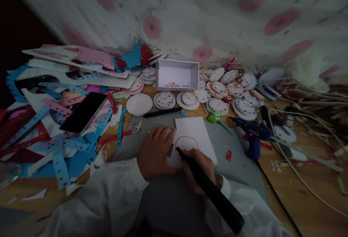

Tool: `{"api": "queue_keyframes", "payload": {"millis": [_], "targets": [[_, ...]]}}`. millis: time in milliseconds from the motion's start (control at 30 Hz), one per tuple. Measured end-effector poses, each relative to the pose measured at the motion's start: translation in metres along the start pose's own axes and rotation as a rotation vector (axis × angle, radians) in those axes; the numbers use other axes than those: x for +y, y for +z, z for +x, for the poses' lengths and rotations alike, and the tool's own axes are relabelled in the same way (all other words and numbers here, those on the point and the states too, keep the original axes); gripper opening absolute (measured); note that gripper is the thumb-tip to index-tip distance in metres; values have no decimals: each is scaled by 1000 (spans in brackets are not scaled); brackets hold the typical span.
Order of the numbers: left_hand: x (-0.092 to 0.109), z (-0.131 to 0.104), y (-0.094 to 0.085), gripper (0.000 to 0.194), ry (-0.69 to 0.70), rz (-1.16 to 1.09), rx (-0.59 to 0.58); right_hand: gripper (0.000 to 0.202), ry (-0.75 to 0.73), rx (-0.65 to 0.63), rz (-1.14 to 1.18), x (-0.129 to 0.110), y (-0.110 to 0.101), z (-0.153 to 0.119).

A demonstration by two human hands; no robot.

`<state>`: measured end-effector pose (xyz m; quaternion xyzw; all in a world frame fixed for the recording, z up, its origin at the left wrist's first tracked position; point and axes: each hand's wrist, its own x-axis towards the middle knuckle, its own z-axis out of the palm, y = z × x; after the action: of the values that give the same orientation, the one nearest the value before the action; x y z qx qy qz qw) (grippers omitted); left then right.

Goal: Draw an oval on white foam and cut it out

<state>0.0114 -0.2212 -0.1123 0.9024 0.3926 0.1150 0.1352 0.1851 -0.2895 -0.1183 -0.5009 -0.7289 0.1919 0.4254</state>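
Observation:
A sheet of white paper [190, 126] lies on the grey mat, with a rounded red outline drawn on it. My left hand [156, 152] rests flat on the paper's left side, fingers stretched out and thumb near the lower edge. Beside that hand is a small dark patch whose kind I cannot make out. In my right hand [202, 168] is a thick black pen-like tool [212, 190], its tip touching the paper at the outline's left side. The fingers wrap round it, and its long end points back towards me.
A white box [178, 74] stands behind several layered paper discs [164, 100]. Left are a phone [84, 113] and a heap of paper strips [59, 157]. Right, a blue glue gun [254, 135] stands near a white cable [296, 171]. A slim black pen [163, 112] lies across the back.

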Motion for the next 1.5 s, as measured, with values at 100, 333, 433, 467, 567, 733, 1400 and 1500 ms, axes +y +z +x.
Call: {"api": "queue_keyframes", "payload": {"millis": [100,333,433,467,567,733,1400,1500], "targets": [[1,0,-1,100,1,3,-3,19,-19,12,-11,-3,1,1],[0,0,0,100,-5,12,4,19,-78,46,-28,-4,1,3],[0,0,-1,101,3,12,7,19,-76,25,-28,-3,-1,3],[1,1,-1,100,2,10,7,19,-76,21,-27,-4,-1,3],[1,1,-2,100,2,5,5,20,-81,11,-20,-5,0,3],[0,1,-2,101,-8,8,-11,21,-77,-11,-13,-8,3,4],[0,2,-3,104,9,-19,37,22,-103,-72,0,-2,-6,-4],[-3,3,-6,107,48,1,21,17,-66,-117,29,5,-8,-4]]}}
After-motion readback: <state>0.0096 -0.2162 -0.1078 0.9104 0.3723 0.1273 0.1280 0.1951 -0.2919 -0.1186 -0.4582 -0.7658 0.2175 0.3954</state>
